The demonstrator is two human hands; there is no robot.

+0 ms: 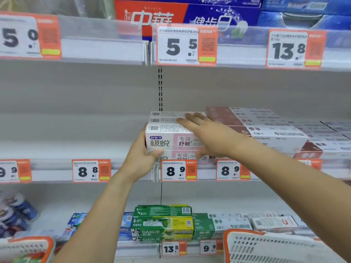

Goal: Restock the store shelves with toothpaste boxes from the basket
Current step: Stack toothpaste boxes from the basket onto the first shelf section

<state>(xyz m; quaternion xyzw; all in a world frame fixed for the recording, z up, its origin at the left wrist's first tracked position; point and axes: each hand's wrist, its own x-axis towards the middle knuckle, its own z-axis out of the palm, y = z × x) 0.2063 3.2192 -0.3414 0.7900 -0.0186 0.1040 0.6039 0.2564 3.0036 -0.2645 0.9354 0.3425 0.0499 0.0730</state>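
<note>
Pink-white toothpaste boxes, two stacked, between left hand, right hand

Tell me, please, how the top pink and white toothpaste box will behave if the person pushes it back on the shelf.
The top pink and white toothpaste box looks like stiff carton, so it would probably slide whole. It lies flat on another box, so tipping seems unlikely. The left hand grips its end and the right hand rests flat on top, which may keep it straight.

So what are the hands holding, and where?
The left hand grips the left end of the pink-and-white toothpaste box. The right hand lies flat on top of it, fingers straight, gripping nothing.
</note>
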